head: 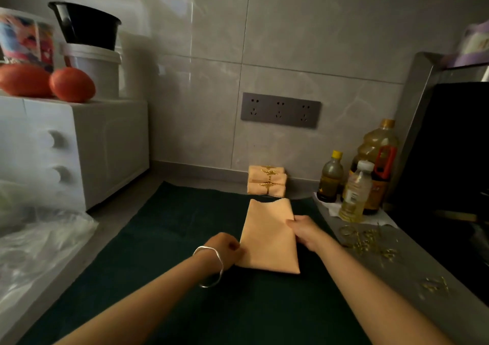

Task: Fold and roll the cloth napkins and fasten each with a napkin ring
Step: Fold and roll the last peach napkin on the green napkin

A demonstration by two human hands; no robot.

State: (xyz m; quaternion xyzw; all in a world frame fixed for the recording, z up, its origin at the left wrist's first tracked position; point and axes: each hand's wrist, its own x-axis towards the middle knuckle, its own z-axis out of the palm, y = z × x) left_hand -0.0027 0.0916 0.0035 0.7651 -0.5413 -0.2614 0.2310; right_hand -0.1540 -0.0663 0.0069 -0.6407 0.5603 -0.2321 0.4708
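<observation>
1. A peach cloth napkin (267, 241), soft and matte, is lying folded into a long flat rectangle in the middle of a dark green mat (158, 239). Its near corners are looking crisp and its far edge is dipping a little.
2. The left hand (225, 246) is pinching the napkin's left edge near the bottom with curled fingers. A thin silver bangle (211, 268) is hanging round its wrist.
3. The right hand (307, 232) is gripping the napkin's right edge, further up, with the fingers curled on the cloth. The two hands are sitting apart, one on each long side.
4. Behind the napkin, at the foot of the tiled wall, three finished rolls (267, 182) of the same peach cloth are lying stacked. Each is being held by a gold ring shaped like a leafy sprig.
5. To the right, loose gold rings (367, 242) are lying scattered on the smooth grey counter (412, 265).
6. Beyond them, plastic oil bottles (375, 164) with amber and pale contents are standing together.
7. A grey socket panel (280, 110) is sitting on the glossy wall.
8. On the left, a white boxy oven (79, 146) with round knobs is carrying two smooth red tomatoes (71, 84) and stacked tubs.
9. Crinkled clear plastic (39, 244) is lying in front of it.
</observation>
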